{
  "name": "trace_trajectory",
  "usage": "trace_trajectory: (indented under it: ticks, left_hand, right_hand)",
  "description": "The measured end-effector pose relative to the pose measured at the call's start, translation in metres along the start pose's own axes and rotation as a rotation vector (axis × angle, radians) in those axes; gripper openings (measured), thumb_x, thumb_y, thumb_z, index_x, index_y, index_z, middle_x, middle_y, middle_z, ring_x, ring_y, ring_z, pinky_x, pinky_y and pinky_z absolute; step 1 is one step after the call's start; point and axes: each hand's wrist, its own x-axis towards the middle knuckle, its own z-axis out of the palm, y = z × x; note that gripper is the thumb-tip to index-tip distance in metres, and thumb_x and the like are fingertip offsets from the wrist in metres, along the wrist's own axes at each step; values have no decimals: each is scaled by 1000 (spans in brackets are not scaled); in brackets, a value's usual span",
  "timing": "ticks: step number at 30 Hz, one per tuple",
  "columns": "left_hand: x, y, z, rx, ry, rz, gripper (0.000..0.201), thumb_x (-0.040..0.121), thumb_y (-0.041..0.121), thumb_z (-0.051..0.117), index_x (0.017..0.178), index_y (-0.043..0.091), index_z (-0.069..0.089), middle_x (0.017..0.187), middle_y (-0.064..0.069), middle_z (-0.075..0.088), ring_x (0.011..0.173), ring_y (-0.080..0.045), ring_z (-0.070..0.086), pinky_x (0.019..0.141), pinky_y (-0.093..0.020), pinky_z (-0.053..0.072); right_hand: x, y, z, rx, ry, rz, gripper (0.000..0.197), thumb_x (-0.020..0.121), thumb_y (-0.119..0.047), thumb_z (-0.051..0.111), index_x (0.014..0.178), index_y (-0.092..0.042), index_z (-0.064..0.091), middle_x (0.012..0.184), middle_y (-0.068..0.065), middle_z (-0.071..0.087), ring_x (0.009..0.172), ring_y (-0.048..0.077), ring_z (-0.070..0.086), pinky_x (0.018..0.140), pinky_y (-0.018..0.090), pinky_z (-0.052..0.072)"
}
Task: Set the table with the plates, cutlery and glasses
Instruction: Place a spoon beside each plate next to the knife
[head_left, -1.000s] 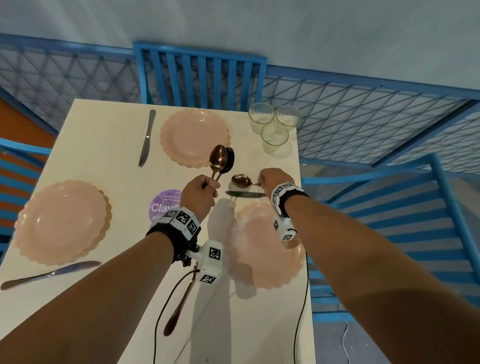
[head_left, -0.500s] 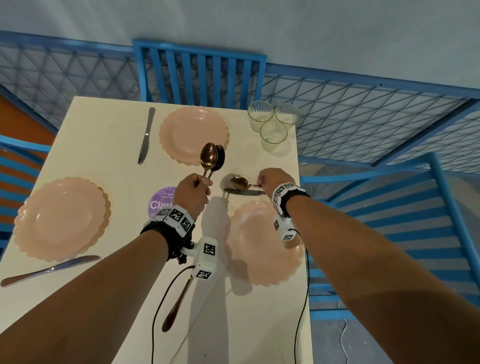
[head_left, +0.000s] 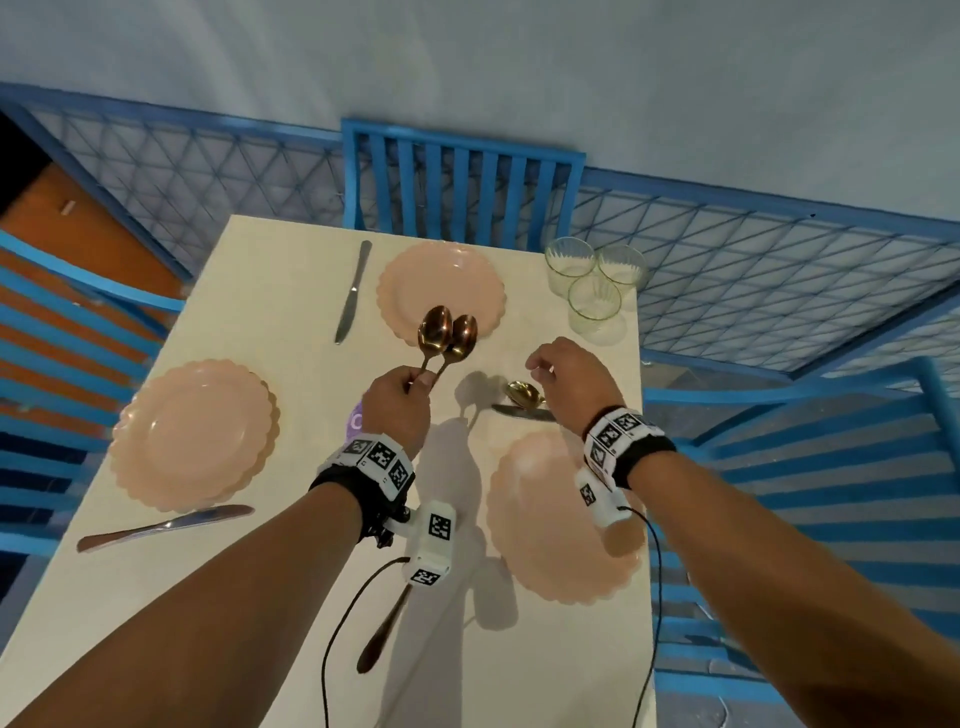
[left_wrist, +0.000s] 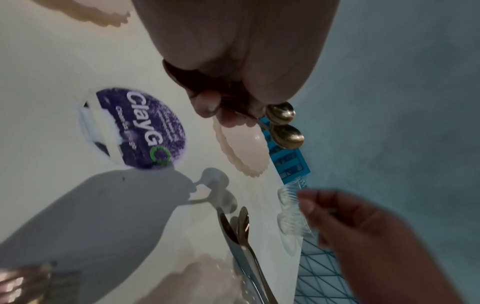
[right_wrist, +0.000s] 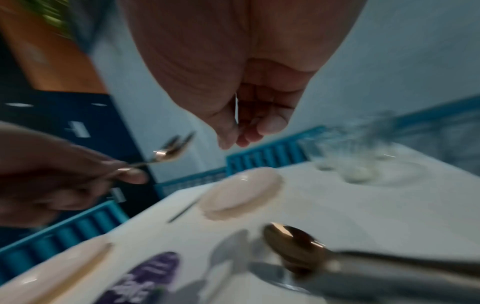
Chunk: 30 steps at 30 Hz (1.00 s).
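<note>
My left hand (head_left: 402, 400) grips two copper spoons (head_left: 447, 332) by their handles, bowls up, above the table's middle; the same two spoons (left_wrist: 284, 127) show past my fingers in the left wrist view. A third copper spoon (head_left: 524, 393) lies on the table beside a silver knife (head_left: 522, 413), just beyond the near right pink plate (head_left: 550, 525). My right hand (head_left: 563, 374) hovers over that spoon (right_wrist: 293, 244), fingers loosely curled and holding nothing. Two more pink plates (head_left: 441, 291) (head_left: 192, 434) each have a knife (head_left: 353, 291) (head_left: 166, 526) beside them.
Three clear glasses (head_left: 595, 283) cluster at the table's far right corner. A purple round sticker (left_wrist: 140, 127) marks the cream table (head_left: 249, 322) near my left wrist. Blue slatted chairs (head_left: 462, 192) stand at the far, left and right sides. Cables hang from both wrist cameras.
My right hand has let go of the third spoon, which now lies beside the knife, and has lifted away. My left hand keeps the two spoons raised.
</note>
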Motion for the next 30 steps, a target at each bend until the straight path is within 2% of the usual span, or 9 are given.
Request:
trace_trajectory:
  ticks: [3, 7, 13, 17, 20, 22, 25, 28, 30]
  left_hand:
    - [2, 2, -20, 16, 71, 11, 19, 101, 27, 53, 98, 20, 71, 79, -2, 71, 65, -12, 64, 56, -19, 43]
    - [6, -1, -43, 88, 58, 69, 19, 98, 13, 50, 96, 15, 68, 78, -6, 72, 72, -24, 69, 66, -33, 55]
    - [31, -21, -86, 88, 72, 60, 18, 96, 6, 44, 91, 13, 59, 75, -2, 65, 65, -19, 61, 53, -24, 42]
    - [64, -35, -113, 39, 71, 40, 18, 97, 9, 45, 92, 16, 62, 79, -5, 68, 67, -28, 68, 62, -45, 60]
    - [99, -40, -145, 11, 185, 4, 19, 97, 9, 46, 92, 17, 62, 81, -7, 67, 67, -31, 66, 63, -43, 58]
    - [126, -42, -168, 4, 284, -34, 19, 98, 12, 46, 94, 19, 63, 84, -9, 67, 69, -29, 62, 63, -33, 47]
    - [166, -45, -184, -107, 335, -80, 17, 98, 17, 50, 93, 20, 66, 89, -8, 69, 76, -26, 60, 67, -30, 40]
    - [200, -45, -176, -178, 228, -45, 16, 95, 26, 54, 89, 22, 68, 85, -9, 72, 82, -30, 66, 77, -38, 54]
    - [216, -44, -169, -191, 146, -28, 16, 94, 29, 57, 88, 21, 70, 78, -6, 69, 74, -27, 63, 74, -38, 53]
  right_hand:
    - [-5, -65, 5, 8, -73, -296, 28, 99, -13, 56, 124, -15, 68, 125, 5, 65, 118, 24, 56, 97, 33, 43]
    - [2, -131, 35, -99, -167, -530, 46, 92, -1, 63, 133, -21, 62, 122, 0, 68, 112, 22, 56, 91, 33, 48]
    - [22, -191, 59, -220, -262, -473, 41, 93, 0, 53, 127, -22, 57, 90, 3, 54, 88, 26, 60, 67, 33, 42]
    - [50, -216, 77, -327, -364, -475, 31, 92, -1, 55, 118, -15, 62, 94, 6, 60, 86, 26, 62, 73, 39, 53]
    - [83, -227, 87, -274, -416, -272, 15, 90, -12, 63, 99, -20, 73, 96, 0, 69, 88, 23, 65, 81, 35, 53]
    - [110, -226, 93, -80, -380, -68, 9, 89, -20, 70, 93, -18, 79, 83, -3, 72, 77, 14, 65, 69, 25, 49]
    - [150, -227, 109, 347, -209, 227, 10, 86, -12, 75, 81, -6, 81, 66, -6, 71, 53, -2, 62, 50, 8, 43]
    - [195, -235, 127, 690, -136, 498, 8, 90, -2, 70, 85, 3, 73, 71, 9, 71, 45, 2, 62, 45, 16, 50]
    - [228, -233, 144, 669, -174, 507, 17, 93, -6, 66, 78, -15, 68, 89, 13, 74, 66, 10, 71, 65, 24, 62]
